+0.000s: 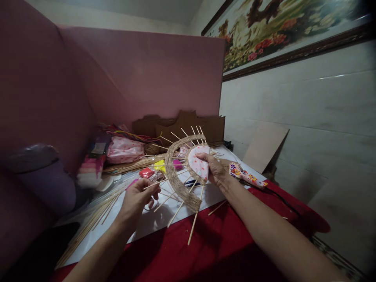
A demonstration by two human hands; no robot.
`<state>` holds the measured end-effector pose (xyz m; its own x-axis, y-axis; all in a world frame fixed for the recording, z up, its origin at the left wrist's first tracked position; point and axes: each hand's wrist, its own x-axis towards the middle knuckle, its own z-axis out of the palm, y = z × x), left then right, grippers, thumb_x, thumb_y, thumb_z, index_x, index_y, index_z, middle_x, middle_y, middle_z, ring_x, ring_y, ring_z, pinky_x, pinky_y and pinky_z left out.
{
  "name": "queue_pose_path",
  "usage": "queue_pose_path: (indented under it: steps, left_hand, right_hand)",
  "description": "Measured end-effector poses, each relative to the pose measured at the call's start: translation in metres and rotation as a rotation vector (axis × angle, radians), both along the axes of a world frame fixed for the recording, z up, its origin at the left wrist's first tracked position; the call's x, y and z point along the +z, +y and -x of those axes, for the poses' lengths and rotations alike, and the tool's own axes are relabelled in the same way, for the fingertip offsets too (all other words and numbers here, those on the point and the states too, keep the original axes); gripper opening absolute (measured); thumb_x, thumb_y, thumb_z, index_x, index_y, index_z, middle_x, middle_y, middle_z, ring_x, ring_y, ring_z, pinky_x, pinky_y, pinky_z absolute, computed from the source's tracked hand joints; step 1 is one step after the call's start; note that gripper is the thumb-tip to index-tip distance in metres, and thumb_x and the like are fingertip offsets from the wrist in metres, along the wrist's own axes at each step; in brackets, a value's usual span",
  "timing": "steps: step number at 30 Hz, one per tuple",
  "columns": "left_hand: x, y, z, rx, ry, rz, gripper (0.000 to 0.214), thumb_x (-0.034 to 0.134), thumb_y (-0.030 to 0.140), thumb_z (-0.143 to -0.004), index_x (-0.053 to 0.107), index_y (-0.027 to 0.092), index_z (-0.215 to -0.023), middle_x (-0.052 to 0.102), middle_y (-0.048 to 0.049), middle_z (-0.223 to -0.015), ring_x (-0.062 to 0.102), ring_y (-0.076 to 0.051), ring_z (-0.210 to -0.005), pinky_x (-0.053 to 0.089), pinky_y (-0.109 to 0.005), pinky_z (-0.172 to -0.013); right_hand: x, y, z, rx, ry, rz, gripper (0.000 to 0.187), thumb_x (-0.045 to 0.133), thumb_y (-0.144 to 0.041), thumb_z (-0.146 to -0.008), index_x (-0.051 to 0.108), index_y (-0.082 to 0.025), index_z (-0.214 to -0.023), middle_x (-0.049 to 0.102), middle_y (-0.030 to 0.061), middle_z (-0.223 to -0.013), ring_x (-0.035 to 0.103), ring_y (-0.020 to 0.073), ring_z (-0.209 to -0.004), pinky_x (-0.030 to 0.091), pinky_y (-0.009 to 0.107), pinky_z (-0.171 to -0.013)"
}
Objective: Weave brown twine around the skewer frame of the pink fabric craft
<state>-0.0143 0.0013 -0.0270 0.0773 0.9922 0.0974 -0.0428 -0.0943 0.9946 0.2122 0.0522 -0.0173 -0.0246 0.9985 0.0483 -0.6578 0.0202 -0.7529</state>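
Note:
A half-round woven piece (179, 176) is held up over the table. It has a pink dotted fabric centre (199, 162), a band of wound jute cord and thin wooden sticks fanning out from it. My right hand (216, 169) grips the fabric centre from the right. My left hand (138, 197) pinches the end of one stick (155, 184) at the piece's lower left. Both hands are closed.
A white sheet (152, 219) lies on a red cloth (217, 243). Several loose sticks (91, 219) lie at left. Coloured foam pieces, a pink fabric bundle (125, 149) and cardboard sit at the back. A floral-patterned tool (246, 176) lies at right. Pink boards stand behind.

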Motion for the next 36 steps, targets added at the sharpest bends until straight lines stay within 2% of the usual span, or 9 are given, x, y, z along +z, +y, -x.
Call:
queue_pose_path:
  steps: [2,5,9,14,20,24,27,32,36]
  left_hand:
    - [0.002,0.001,0.002,-0.067,-0.179,0.135,0.024,0.073,0.023,-0.061,0.051,0.014,-0.064,0.061,-0.0004,-0.063,0.040,-0.002,-0.037,0.027,-0.013,-0.031]
    - [0.006,0.000,0.005,-0.129,-0.379,0.233,0.020,0.071,0.010,-0.060,0.052,0.014,-0.064,0.058,0.0019,-0.060,0.033,0.001,-0.034,0.022,-0.009,-0.028]
    - [0.010,-0.005,0.006,-0.176,-0.474,0.271,0.019,0.071,0.005,-0.059,0.055,0.014,-0.065,0.059,0.0001,-0.065,0.051,-0.003,-0.047,0.038,-0.009,-0.038]
    - [0.008,-0.009,0.001,-0.224,-0.324,0.160,0.024,0.075,0.010,-0.057,0.067,0.013,-0.079,0.062,-0.0019,-0.068,0.055,-0.007,-0.056,0.043,-0.016,-0.049]
    - [0.001,-0.011,-0.003,-0.171,-0.012,-0.038,0.021,0.079,0.021,-0.054,0.072,0.016,-0.074,0.064,-0.0030,-0.076,0.055,-0.011,-0.063,0.042,-0.021,-0.055]
    - [-0.001,-0.011,-0.005,-0.129,0.049,-0.156,0.016,0.078,0.023,-0.056,0.072,0.015,-0.069,0.061,-0.0048,-0.085,0.055,-0.014,-0.072,0.042,-0.022,-0.058]
    - [-0.001,-0.011,-0.007,-0.133,0.076,-0.216,0.013,0.077,0.023,-0.058,0.070,0.014,-0.064,0.058,-0.0026,-0.077,0.052,-0.012,-0.070,0.040,-0.020,-0.057]
    - [-0.002,-0.012,-0.010,-0.171,0.057,-0.148,0.019,0.073,0.029,-0.063,0.062,0.013,-0.064,0.050,0.0031,-0.056,0.037,-0.004,-0.047,0.027,-0.016,-0.043]
    - [-0.006,-0.011,-0.009,-0.138,0.027,-0.039,0.025,0.072,0.035,-0.064,0.059,0.013,-0.066,0.047,0.0053,-0.048,0.030,-0.003,-0.039,0.022,-0.016,-0.038]
  right_hand:
    - [0.000,0.000,0.001,-0.004,0.005,-0.001,0.011,0.056,-0.013,-0.067,0.061,-0.011,-0.076,0.066,0.0045,-0.062,0.061,0.0150,-0.054,0.052,0.025,-0.058]
    - [0.000,0.000,0.001,-0.006,-0.001,0.008,0.011,0.056,-0.013,-0.068,0.061,-0.011,-0.078,0.066,0.0045,-0.061,0.060,0.0146,-0.053,0.050,0.023,-0.053]
    - [-0.001,-0.001,0.001,-0.004,0.002,0.016,0.010,0.054,-0.012,-0.070,0.061,-0.011,-0.077,0.067,0.0043,-0.060,0.060,0.0146,-0.053,0.048,0.022,-0.048]
    - [-0.002,-0.001,0.002,0.014,0.030,-0.007,0.009,0.055,-0.012,-0.071,0.061,-0.011,-0.077,0.067,0.0040,-0.060,0.061,0.0139,-0.051,0.049,0.021,-0.047]
    - [-0.002,-0.004,0.002,0.052,0.033,0.021,0.011,0.051,-0.010,-0.073,0.061,-0.011,-0.078,0.068,0.0040,-0.060,0.061,0.0133,-0.049,0.051,0.022,-0.049]
    - [-0.005,-0.004,0.003,0.064,0.054,0.035,0.011,0.051,-0.011,-0.075,0.061,-0.010,-0.077,0.067,0.0038,-0.059,0.060,0.0124,-0.048,0.052,0.022,-0.051]
    - [-0.006,-0.003,0.005,0.057,0.066,0.057,0.010,0.052,-0.012,-0.075,0.061,-0.011,-0.077,0.068,0.0036,-0.059,0.061,0.0128,-0.048,0.052,0.023,-0.051]
    - [-0.006,-0.005,0.011,0.077,0.079,0.092,0.008,0.057,-0.018,-0.078,0.061,-0.012,-0.082,0.068,0.0044,-0.062,0.062,0.0148,-0.050,0.052,0.025,-0.052]
    - [-0.007,-0.013,0.012,0.215,0.041,0.029,0.021,0.066,-0.029,-0.074,0.061,-0.013,-0.087,0.069,0.0035,-0.068,0.064,0.0158,-0.058,0.052,0.027,-0.057]
